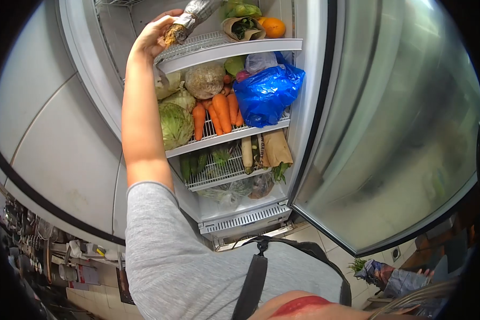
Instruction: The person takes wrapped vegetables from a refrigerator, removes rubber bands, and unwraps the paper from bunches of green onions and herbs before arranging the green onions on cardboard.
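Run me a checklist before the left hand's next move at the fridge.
1. Door wide open: ok.
2. Left hand gripping the foil bundle: ok, fingers around it.
3. Bundle's whole length in view: not ok, the frame cuts off its upper end.
4. Bundle resting on the top shelf: cannot tell.
5. Bare wire showing on that shelf: ok, left of the paper-wrapped greens.
6. Right hand's grip: cannot tell, only fingers show.

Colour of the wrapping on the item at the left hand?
Silver: the wrapping at the left hand shows best in the head view.
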Motion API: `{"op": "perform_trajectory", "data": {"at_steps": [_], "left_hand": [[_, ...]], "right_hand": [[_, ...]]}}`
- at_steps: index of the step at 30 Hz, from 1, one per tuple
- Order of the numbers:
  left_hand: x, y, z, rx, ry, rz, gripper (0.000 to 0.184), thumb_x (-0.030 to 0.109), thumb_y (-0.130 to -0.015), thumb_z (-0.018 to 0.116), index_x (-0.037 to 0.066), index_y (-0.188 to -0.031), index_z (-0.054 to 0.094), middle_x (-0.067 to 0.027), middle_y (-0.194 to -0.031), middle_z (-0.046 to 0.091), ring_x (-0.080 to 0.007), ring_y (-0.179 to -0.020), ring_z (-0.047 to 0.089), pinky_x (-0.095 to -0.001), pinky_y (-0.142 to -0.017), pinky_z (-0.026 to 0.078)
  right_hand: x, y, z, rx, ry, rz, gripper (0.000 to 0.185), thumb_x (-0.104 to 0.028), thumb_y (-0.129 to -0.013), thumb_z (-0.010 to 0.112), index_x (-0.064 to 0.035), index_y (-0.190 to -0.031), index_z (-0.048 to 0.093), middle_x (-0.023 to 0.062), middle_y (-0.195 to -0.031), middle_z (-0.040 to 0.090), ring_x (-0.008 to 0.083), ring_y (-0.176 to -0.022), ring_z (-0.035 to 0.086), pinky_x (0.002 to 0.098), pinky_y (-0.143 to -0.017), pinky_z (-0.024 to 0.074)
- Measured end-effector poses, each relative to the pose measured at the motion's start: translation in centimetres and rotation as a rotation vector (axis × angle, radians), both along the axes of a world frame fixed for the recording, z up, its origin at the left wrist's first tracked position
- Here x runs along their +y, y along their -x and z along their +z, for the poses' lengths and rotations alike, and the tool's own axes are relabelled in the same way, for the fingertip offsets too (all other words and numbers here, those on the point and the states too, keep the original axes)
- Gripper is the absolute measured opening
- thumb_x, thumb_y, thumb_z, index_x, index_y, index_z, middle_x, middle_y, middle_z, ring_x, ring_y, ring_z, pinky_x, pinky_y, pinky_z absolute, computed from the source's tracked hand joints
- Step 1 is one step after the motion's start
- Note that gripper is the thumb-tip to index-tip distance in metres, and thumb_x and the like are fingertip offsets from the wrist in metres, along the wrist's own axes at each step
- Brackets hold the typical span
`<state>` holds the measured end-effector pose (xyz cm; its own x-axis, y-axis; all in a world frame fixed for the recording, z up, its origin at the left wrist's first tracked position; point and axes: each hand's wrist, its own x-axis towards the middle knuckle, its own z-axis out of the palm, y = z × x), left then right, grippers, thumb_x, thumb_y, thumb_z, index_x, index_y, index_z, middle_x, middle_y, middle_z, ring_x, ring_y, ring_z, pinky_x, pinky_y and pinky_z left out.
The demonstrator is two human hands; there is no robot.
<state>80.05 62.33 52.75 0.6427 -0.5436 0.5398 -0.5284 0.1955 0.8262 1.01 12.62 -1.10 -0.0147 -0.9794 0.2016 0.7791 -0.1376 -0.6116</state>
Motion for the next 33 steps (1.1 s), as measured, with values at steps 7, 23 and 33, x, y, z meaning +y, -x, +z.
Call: {"op": "perform_trajectory", "data": {"at_steps": [7, 23, 33], "left_hand": [[-8.6, 20.7, -15.7, 0.51, 0.523, -0.819, 0.067, 0.046, -0.104, 0.044, -0.005, -0.147, 0.035, -0.0345, -0.139, 0.049, -0.0431, -0.119, 0.058, -0.0483, -0.097, 0.054], [-19.2, 52.7, -31.5, 0.132, 0.166, 0.093, 0.043, 0.013, -0.086, 0.074, 0.002, -0.123, 0.055, -0.0116, -0.104, 0.07, -0.0188, -0.093, 0.067, -0.0329, -0.087, 0.054], [-15.2, 60.7, -32.3, -0.096, 0.058, 0.2, 0.065, 0.008, -0.076, 0.084, 0.002, -0.132, 0.052, -0.0073, -0.114, 0.064, -0.0153, -0.104, 0.06, -0.0302, -0.091, 0.048]], "right_hand": [[-9.7, -0.2, -3.0, 0.106, -0.01, 0.177, 0.058, -0.03, -0.093, 0.07, -0.0025, -0.14, 0.052, 0.0108, -0.14, 0.056, 0.0283, -0.122, 0.059, 0.0426, -0.106, 0.0444], [-17.8, -8.1, -1.0, 0.05, 0.149, 0.845, 0.063, -0.016, -0.089, 0.072, -0.0015, -0.144, 0.045, 0.0109, -0.138, 0.057, 0.0263, -0.125, 0.057, 0.0409, -0.109, 0.0439], [-17.0, -11.0, 4.9, 0.34, 0.328, 0.765, 0.062, -0.017, -0.082, 0.08, -0.0003, -0.135, 0.053, 0.0091, -0.125, 0.064, 0.0239, -0.113, 0.062, 0.0371, -0.103, 0.0473]]}}
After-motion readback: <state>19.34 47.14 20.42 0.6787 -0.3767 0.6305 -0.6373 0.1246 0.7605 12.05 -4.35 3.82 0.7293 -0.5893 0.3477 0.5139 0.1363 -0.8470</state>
